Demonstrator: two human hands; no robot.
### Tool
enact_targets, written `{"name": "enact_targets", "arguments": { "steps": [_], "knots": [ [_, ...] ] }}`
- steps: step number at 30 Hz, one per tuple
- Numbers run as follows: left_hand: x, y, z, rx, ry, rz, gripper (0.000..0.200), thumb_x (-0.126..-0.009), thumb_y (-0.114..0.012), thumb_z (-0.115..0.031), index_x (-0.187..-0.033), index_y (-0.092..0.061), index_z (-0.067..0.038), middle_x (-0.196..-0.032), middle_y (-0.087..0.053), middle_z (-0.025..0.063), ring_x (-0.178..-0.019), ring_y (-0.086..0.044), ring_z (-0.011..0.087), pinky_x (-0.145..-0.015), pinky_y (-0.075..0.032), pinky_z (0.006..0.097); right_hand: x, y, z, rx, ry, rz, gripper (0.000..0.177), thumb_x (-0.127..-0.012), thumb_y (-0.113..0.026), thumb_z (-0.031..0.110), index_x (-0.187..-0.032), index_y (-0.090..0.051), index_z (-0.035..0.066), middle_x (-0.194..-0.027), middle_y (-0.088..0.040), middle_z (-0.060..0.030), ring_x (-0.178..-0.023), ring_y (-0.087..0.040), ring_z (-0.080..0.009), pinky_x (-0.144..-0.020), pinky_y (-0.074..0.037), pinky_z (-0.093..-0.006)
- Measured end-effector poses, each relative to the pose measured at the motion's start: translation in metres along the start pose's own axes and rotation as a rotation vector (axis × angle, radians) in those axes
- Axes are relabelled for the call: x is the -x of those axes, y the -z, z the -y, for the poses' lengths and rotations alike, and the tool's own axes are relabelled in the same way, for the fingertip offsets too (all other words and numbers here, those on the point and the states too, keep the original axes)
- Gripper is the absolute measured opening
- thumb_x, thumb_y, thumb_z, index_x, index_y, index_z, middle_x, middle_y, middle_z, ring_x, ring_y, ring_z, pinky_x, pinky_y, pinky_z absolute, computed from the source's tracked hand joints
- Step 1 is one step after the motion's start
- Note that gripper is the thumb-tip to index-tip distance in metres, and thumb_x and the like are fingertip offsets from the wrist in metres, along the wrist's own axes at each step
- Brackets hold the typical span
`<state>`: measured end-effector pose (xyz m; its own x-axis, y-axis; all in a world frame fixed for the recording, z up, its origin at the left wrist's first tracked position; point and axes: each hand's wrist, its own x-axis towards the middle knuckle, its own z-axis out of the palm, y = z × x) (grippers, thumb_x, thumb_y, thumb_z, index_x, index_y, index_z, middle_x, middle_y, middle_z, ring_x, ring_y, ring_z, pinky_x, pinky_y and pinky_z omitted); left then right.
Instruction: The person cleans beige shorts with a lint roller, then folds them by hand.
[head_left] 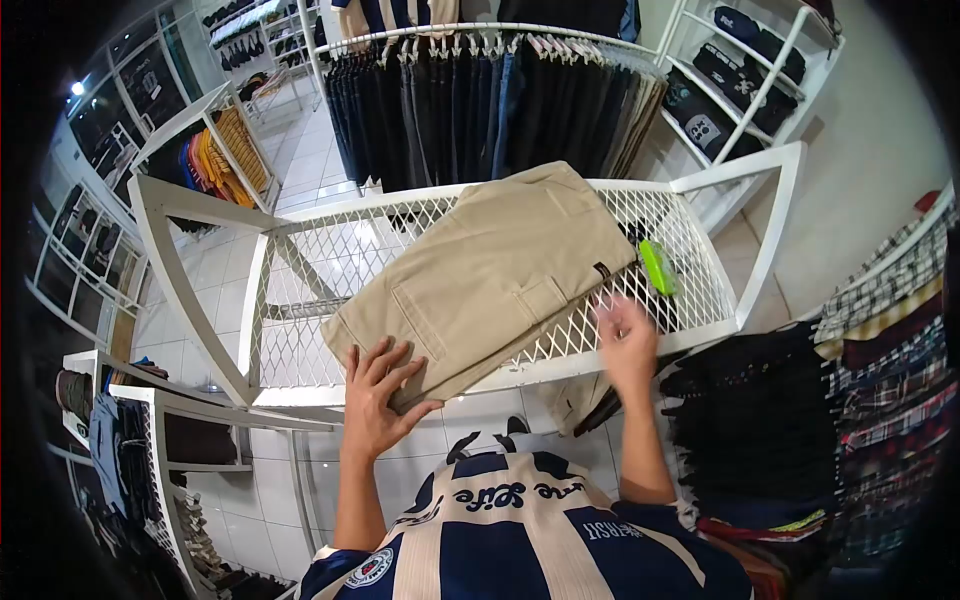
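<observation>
Folded beige trousers [490,270] lie at a slant on a white wire-mesh rack [330,255]. My left hand [380,400] rests with spread fingers on the lower left end of the trousers. Just off their lower right edge, my right hand [625,345] is over the mesh with its fingers curled; whether anything is in them is hidden. A bright green object [657,268] lies on the mesh to the right of the trousers, beside a small dark item.
Behind the rack, dark trousers [430,110] hang from a rail. Folded dark clothes [725,75] fill shelves at the upper right. Checked shirts [890,380] hang at the right. The rack has raised white end frames [785,215]. A shelf unit [160,440] stands at the lower left.
</observation>
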<state>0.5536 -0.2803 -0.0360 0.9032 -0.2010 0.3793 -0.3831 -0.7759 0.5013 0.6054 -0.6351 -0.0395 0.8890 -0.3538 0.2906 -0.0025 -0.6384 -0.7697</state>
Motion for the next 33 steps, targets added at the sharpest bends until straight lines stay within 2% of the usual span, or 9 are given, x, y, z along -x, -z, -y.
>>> {"name": "enact_targets", "arguments": {
  "steps": [3,5,7,8,11,20,25,27,33],
  "knots": [
    [0.001,0.004,-0.001,-0.039,-0.040,0.024,0.044,-0.074,-0.085,-0.032,-0.111,-0.075,-0.011,-0.126,-0.068,0.0085,-0.131,-0.053,0.0313,-0.116,-0.026,0.0559,0.063,-0.029,0.029,-0.175,-0.094,0.374,0.023,-0.094,-0.071,0.023,-0.093,-0.070,0.000,-0.067,-0.068,-0.0039,-0.060,-0.059,-0.0061,-0.056,-0.047,-0.0255],
    [-0.002,0.005,0.004,-0.126,-0.196,-0.033,0.033,-0.077,-0.082,-0.019,-0.108,-0.075,-0.011,-0.114,-0.072,0.0058,-0.114,-0.063,0.0272,-0.101,-0.045,0.0461,0.091,-0.058,0.029,-0.328,0.028,0.444,0.023,-0.095,-0.070,0.022,-0.100,-0.067,0.000,-0.070,-0.070,-0.0060,-0.060,-0.062,-0.0082,-0.056,-0.048,-0.0260],
    [-0.003,0.003,0.001,-0.116,-0.200,-0.061,0.028,-0.078,-0.079,-0.014,-0.105,-0.075,-0.011,-0.104,-0.072,0.0051,-0.102,-0.066,0.0260,-0.089,-0.049,0.0420,0.103,-0.062,0.049,-0.409,-0.033,0.441,0.035,-0.096,-0.070,0.025,-0.120,-0.060,0.002,-0.075,-0.072,-0.0097,-0.060,-0.066,-0.0110,-0.056,-0.050,-0.0259],
    [-0.004,0.001,-0.001,-0.111,-0.190,-0.099,0.023,-0.079,-0.077,-0.010,-0.102,-0.075,-0.010,-0.094,-0.073,0.0044,-0.089,-0.068,0.0248,-0.077,-0.053,0.0380,0.105,-0.067,0.050,-0.418,-0.065,0.459,0.062,-0.096,-0.070,0.027,-0.144,-0.039,0.004,-0.081,-0.074,-0.0128,-0.061,-0.068,-0.0145,-0.056,-0.052,-0.0264],
    [-0.011,0.010,-0.004,-0.162,-0.206,-0.092,0.015,-0.080,-0.074,-0.007,-0.095,-0.074,-0.009,-0.081,-0.068,0.0053,-0.073,-0.065,0.0252,-0.061,-0.051,0.0370,0.112,-0.069,0.058,-0.527,-0.197,0.485,0.080,-0.096,-0.070,0.028,-0.155,-0.021,0.004,-0.084,-0.074,-0.0139,-0.063,-0.070,-0.0162,-0.057,-0.054,-0.0268],
    [-0.067,0.063,-0.033,0.027,-0.049,-0.190,0.008,-0.087,-0.067,-0.007,-0.091,-0.071,-0.001,-0.081,-0.068,0.0157,-0.071,-0.067,0.0351,-0.063,-0.052,0.0403,0.135,-0.090,0.071,-0.436,-0.148,0.444,0.109,-0.093,-0.072,0.017,-0.157,0.015,0.007,-0.081,-0.072,-0.0159,-0.067,-0.073,-0.0196,-0.058,-0.056,-0.0289],
    [-0.100,0.088,-0.024,0.198,0.041,-0.202,0.019,-0.089,-0.065,-0.012,-0.094,-0.072,0.005,-0.076,-0.070,0.0185,-0.063,-0.067,0.0247,-0.063,-0.052,0.0343,0.149,-0.110,0.073,-0.704,-0.256,0.356,0.105,-0.092,-0.069,0.001,-0.159,0.012,0.011,-0.091,-0.070,-0.0151,-0.076,-0.071,-0.0182,-0.062,-0.054,-0.0259],
    [-0.111,0.096,-0.008,0.239,0.080,-0.265,0.023,-0.092,-0.065,-0.015,-0.096,-0.071,0.007,-0.072,-0.069,0.0123,-0.063,-0.061,0.0113,-0.061,-0.049,0.0293,0.154,-0.115,0.069,-0.643,-0.065,0.212,0.100,-0.091,-0.065,-0.003,-0.159,0.006,0.009,-0.090,-0.066,-0.0120,-0.074,-0.066,-0.0134,-0.064,-0.051,-0.0229],
    [-0.115,0.129,0.054,0.408,0.192,-0.385,0.028,-0.095,-0.065,-0.019,-0.098,-0.070,0.009,-0.075,-0.067,0.0070,-0.069,-0.057,0.0083,-0.065,-0.047,0.0260,0.136,-0.113,0.057,-0.798,-0.074,0.094,0.087,-0.088,-0.061,-0.009,-0.159,-0.011,0.004,-0.102,-0.058,-0.0095,-0.075,-0.056,-0.0068,-0.065,-0.047,-0.0193]
  ]
}}
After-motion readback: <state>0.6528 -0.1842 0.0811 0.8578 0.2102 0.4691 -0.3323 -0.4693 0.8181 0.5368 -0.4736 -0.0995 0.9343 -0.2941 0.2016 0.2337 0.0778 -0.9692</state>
